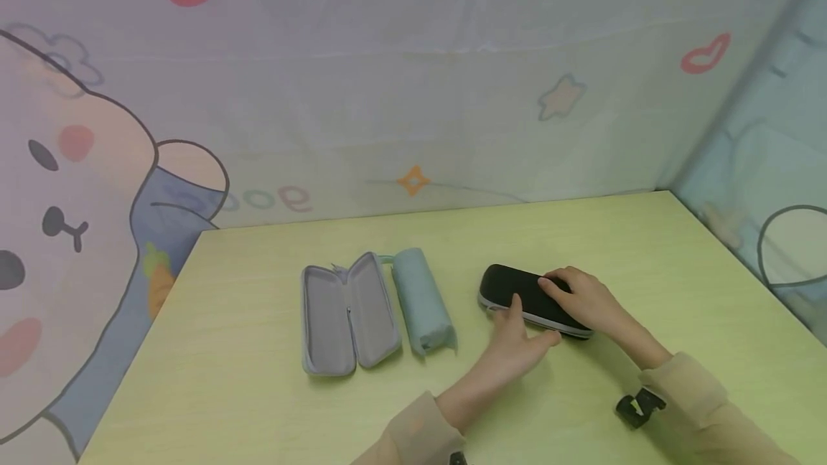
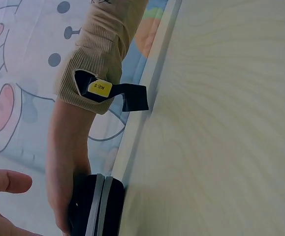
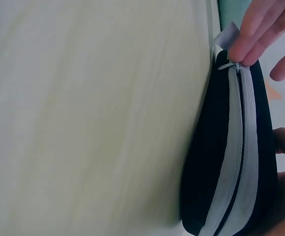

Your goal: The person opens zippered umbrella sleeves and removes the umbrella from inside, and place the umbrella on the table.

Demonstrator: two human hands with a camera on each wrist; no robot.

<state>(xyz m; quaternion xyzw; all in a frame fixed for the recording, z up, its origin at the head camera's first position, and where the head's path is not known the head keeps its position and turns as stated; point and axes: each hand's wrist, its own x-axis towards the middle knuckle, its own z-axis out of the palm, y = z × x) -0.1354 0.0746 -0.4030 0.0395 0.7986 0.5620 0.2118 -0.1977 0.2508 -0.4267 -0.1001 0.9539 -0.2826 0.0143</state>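
A black pencil case (image 1: 517, 285) with a grey zip band lies on the right half of the table. My right hand (image 1: 589, 298) holds it near its right end, thumb on top. At the near left side my left hand (image 1: 510, 346) reaches to the zip, its thumb spread away from the fingers. In the right wrist view, fingertips touch the case beside the zip pull (image 3: 226, 66) and a small grey tab (image 3: 227, 35). A dark line runs between the zip tapes (image 3: 248, 123); whether it is zipped cannot be told.
Left of the hands lies a soft light-blue pouch (image 1: 420, 296), rolled into a cylinder. Beside it a grey hard case (image 1: 328, 321) lies unfolded, its two halves facing up. A printed cloth (image 1: 478, 92) hangs behind the table (image 1: 245, 379).
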